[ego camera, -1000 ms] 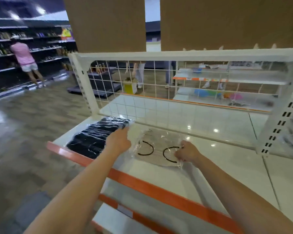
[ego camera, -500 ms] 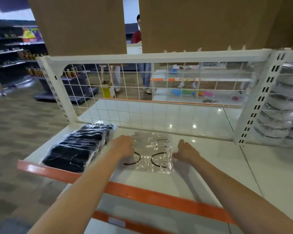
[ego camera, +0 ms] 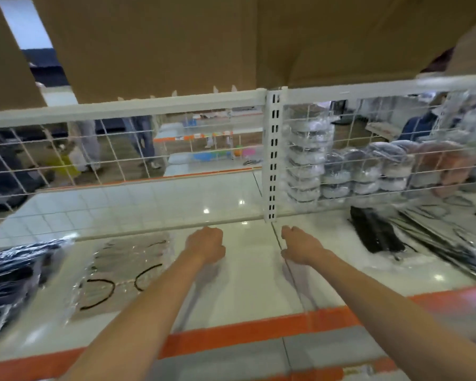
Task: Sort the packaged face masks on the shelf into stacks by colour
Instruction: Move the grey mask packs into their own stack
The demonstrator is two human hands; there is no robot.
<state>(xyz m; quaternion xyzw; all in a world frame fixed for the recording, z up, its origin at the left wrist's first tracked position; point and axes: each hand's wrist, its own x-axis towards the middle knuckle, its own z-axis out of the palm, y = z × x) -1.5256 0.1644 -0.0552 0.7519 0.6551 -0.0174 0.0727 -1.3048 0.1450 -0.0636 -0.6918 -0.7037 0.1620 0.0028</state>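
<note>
Packaged face masks lie in two groups at the left of the white shelf (ego camera: 248,284), both hands bare above it.

Head view: a stack of black masks (ego camera: 14,273) sits at the far left, and just beside it lies a clear pack with pale masks (ego camera: 127,270) (black ear loops show through the film). The left hand (ego camera: 205,244) and right hand (ego camera: 300,247) hover over bare shelf near the white upright post (ego camera: 272,158), fingers loosely curled and holding nothing, well apart from both groups. Right of the post lie more dark packs (ego camera: 377,235), blurred, perhaps also masks. Behind the wire grid (ego camera: 94,160) stand stacked wrapped goods (ego camera: 305,163). Brown cardboard (ego camera: 176,39) hangs overhead.
</note>
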